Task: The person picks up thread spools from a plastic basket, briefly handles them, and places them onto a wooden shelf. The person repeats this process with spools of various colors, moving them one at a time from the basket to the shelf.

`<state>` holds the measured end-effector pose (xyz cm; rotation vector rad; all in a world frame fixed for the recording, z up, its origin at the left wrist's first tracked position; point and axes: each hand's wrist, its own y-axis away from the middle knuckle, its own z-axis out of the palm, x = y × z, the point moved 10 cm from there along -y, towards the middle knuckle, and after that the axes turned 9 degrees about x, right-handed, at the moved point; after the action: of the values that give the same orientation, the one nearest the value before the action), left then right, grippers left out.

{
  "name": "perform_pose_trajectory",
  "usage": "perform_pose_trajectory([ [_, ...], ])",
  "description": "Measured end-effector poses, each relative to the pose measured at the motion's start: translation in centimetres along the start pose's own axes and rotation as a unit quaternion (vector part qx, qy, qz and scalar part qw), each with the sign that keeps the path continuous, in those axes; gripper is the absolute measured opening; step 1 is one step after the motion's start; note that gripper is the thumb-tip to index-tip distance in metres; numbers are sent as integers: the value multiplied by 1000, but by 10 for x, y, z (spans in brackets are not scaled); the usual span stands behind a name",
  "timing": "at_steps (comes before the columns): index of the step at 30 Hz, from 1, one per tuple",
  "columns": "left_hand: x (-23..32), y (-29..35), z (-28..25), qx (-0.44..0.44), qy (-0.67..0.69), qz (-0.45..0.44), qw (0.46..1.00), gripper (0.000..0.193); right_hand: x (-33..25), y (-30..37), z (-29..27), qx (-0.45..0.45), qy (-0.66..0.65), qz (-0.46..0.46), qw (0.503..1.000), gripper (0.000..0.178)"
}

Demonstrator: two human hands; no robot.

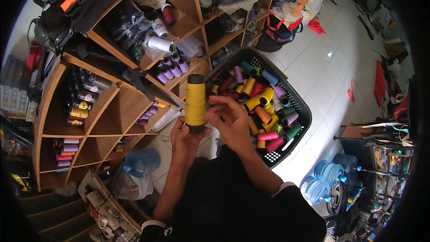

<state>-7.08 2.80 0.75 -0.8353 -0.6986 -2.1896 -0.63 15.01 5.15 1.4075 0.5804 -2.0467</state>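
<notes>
White floor tiles [313, 71] run past a wooden shelf [116, 103] of slanted cubbies stocked with thread, and a dark plastic basket [302, 107] heaped with colourful spools sits on the floor beside it. Blue water jugs [329, 179] stand nearby. Above the basket's near edge, a tall yellow spool [195, 102] with black ends is held upright. The left hand [186, 140] cups its base, fingers closed round it. The right hand [230, 123] is loosely curled, fingertips touching the spool's side.
</notes>
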Motion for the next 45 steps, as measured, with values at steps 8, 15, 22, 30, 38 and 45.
perform_pose_trajectory([
  [8, 7, 5, 8, -5, -24, 12, 1000, 59, -3, 2, 10, 5, 40, -43, 998, 14],
  [15, 18, 5, 1, 5, 15, 19, 1000, 48, -5, 6, 20, -46, -16, 27, 998, 9],
  [22, 33, 3, -2, 48, -5, 70, 996, 39, -25, 6, 28, -113, -54, 30, 992, 15],
  [30, 33, 10, 14, 7, 64, 4, 998, 42, -21, 0, 24, -83, 6, 18, 996, 20],
  [38, 16, 18, 29, -55, 133, -98, 985, 46, -12, -4, 32, -96, -38, 68, 992, 31],
  [45, 17, 19, 36, -50, 89, -91, 991, 56, -15, -1, 32, -99, -45, 55, 993, 30],
])
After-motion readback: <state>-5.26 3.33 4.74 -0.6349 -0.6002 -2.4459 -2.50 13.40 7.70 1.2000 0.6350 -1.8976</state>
